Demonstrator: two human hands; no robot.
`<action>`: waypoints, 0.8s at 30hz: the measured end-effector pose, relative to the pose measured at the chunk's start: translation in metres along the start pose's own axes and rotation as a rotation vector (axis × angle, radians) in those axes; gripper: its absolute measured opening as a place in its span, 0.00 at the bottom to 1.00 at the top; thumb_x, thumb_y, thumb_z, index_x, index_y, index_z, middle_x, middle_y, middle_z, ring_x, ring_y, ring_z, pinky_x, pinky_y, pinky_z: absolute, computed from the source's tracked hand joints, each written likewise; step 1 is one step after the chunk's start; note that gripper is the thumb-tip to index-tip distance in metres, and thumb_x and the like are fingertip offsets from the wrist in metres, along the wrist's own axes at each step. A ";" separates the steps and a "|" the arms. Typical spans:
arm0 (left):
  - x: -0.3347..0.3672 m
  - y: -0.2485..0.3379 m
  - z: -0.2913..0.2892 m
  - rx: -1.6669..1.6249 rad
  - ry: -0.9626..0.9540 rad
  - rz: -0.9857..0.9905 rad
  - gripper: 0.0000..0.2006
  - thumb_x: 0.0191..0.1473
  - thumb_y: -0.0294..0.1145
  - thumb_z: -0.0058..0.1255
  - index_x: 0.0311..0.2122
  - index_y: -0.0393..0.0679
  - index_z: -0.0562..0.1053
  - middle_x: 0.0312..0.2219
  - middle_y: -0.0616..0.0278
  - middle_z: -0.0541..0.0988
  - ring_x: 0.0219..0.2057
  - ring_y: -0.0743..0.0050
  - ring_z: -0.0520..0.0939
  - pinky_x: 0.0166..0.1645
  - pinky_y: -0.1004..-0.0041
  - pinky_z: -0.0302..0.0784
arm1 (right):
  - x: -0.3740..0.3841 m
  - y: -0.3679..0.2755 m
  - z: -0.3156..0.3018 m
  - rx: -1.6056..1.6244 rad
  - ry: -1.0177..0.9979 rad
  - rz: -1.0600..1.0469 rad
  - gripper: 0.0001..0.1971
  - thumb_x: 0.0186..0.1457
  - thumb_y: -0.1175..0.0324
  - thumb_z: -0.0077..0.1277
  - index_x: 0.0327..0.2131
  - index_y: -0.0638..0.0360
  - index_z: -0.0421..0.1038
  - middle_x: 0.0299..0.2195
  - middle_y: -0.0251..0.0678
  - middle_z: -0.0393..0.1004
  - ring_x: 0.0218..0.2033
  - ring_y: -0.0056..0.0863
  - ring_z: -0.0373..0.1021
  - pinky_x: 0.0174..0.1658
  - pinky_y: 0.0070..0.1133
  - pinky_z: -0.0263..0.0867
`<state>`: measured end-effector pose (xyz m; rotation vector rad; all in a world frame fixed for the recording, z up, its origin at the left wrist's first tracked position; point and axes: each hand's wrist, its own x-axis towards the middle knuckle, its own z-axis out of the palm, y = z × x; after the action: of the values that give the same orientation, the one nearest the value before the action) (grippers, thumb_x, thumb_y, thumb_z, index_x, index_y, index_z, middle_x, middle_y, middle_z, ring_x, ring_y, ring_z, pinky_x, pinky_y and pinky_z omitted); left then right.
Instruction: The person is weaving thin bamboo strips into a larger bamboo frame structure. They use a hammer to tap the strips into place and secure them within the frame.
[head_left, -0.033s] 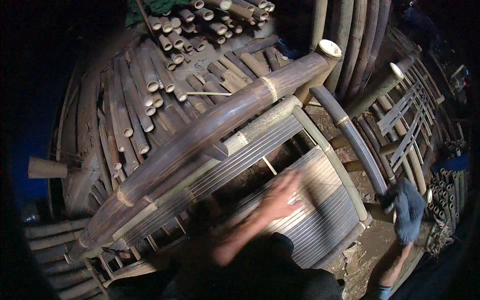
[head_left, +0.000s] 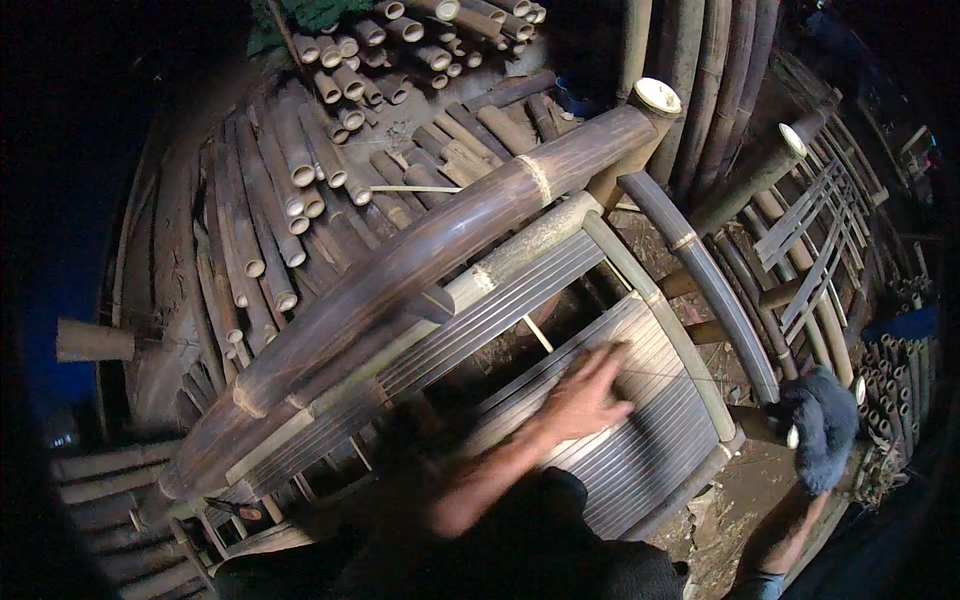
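Observation:
A bamboo bench spans the middle, with a thick dark back rail (head_left: 420, 250) and a slatted seat (head_left: 660, 450). Over the pale seat slats is my bare left hand (head_left: 588, 400), its fingers spread and nothing visible held; whether it touches the slats I cannot tell. My right hand (head_left: 822, 430), in a blue-grey glove, curls at the front end of the curved dark armrest (head_left: 715, 270). A pale round cut end of the armrest post (head_left: 793, 436) shows beside its fingers. The backrest slats (head_left: 480, 320) run below the rail.
Cut bamboo poles (head_left: 290, 200) lie stacked at the far left, with more pole ends (head_left: 405, 30) behind. Tall poles (head_left: 700, 100) stand beyond the bench. At right are a slatted bamboo frame (head_left: 810, 240) and a bundle of thin poles (head_left: 895, 390).
My left hand has slid slightly to the right over the seat, its fingers spread. My gloved right hand has shifted a little to the right at the armrest end.

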<state>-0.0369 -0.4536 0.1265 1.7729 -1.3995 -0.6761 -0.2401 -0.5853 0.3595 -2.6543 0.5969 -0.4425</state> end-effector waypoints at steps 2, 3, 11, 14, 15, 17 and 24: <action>0.020 0.008 0.017 -0.328 -0.010 -0.080 0.27 0.49 0.38 0.55 0.53 0.41 0.65 0.45 0.50 0.73 0.44 0.57 0.76 0.47 0.66 0.73 | 0.013 0.007 -0.003 -0.110 0.242 0.174 0.12 0.57 0.66 0.46 0.35 0.66 0.73 0.30 0.35 0.73 0.33 0.26 0.72 0.37 0.21 0.66; 0.023 -0.005 0.019 -0.224 0.179 -0.051 0.20 0.50 0.36 0.53 0.48 0.40 0.69 0.40 0.53 0.75 0.39 0.59 0.78 0.42 0.67 0.75 | 0.021 0.017 0.000 -0.154 0.402 0.337 0.11 0.56 0.66 0.47 0.36 0.64 0.74 0.31 0.35 0.74 0.32 0.25 0.71 0.36 0.21 0.66; -0.021 -0.208 0.025 -0.036 0.022 -0.664 0.10 0.51 0.28 0.42 0.36 0.40 0.74 0.36 0.55 0.78 0.43 0.59 0.76 0.49 0.66 0.69 | 0.149 0.140 0.233 -0.585 -0.136 0.184 0.09 0.48 0.69 0.44 0.29 0.50 0.76 0.27 0.35 0.77 0.31 0.37 0.75 0.33 0.30 0.69; -0.003 -0.228 0.044 -0.161 -0.088 -0.760 0.17 0.45 0.24 0.42 0.44 0.40 0.71 0.40 0.45 0.76 0.44 0.49 0.76 0.48 0.62 0.71 | 0.141 0.125 0.345 -0.460 -0.646 0.133 0.12 0.48 0.66 0.44 0.30 0.55 0.78 0.31 0.46 0.77 0.34 0.43 0.74 0.38 0.35 0.69; 0.000 -0.227 0.048 -0.230 -0.031 -0.725 0.18 0.45 0.26 0.44 0.45 0.38 0.70 0.39 0.46 0.77 0.43 0.51 0.77 0.47 0.63 0.71 | 0.136 0.120 0.371 -0.357 -0.795 0.181 0.13 0.48 0.65 0.43 0.32 0.57 0.78 0.34 0.47 0.77 0.36 0.44 0.74 0.41 0.35 0.68; 0.011 -0.222 0.052 -0.294 -0.058 -0.738 0.19 0.45 0.27 0.45 0.46 0.36 0.69 0.37 0.49 0.78 0.40 0.54 0.78 0.45 0.64 0.71 | 0.134 0.111 0.406 -0.170 -0.985 0.205 0.15 0.48 0.64 0.42 0.35 0.58 0.77 0.38 0.48 0.76 0.40 0.44 0.73 0.44 0.34 0.68; 0.003 -0.177 0.016 -0.664 0.160 -0.848 0.12 0.48 0.34 0.58 0.34 0.37 0.76 0.28 0.64 0.78 0.33 0.79 0.75 0.40 0.75 0.72 | 0.141 0.110 0.349 -0.003 -0.756 0.181 0.19 0.48 0.59 0.48 0.43 0.56 0.73 0.44 0.49 0.72 0.46 0.44 0.69 0.51 0.30 0.64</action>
<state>0.0498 -0.4412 -0.0279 1.7442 -0.1855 -1.2226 -0.0237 -0.6401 0.0365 -2.4666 0.5656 0.5930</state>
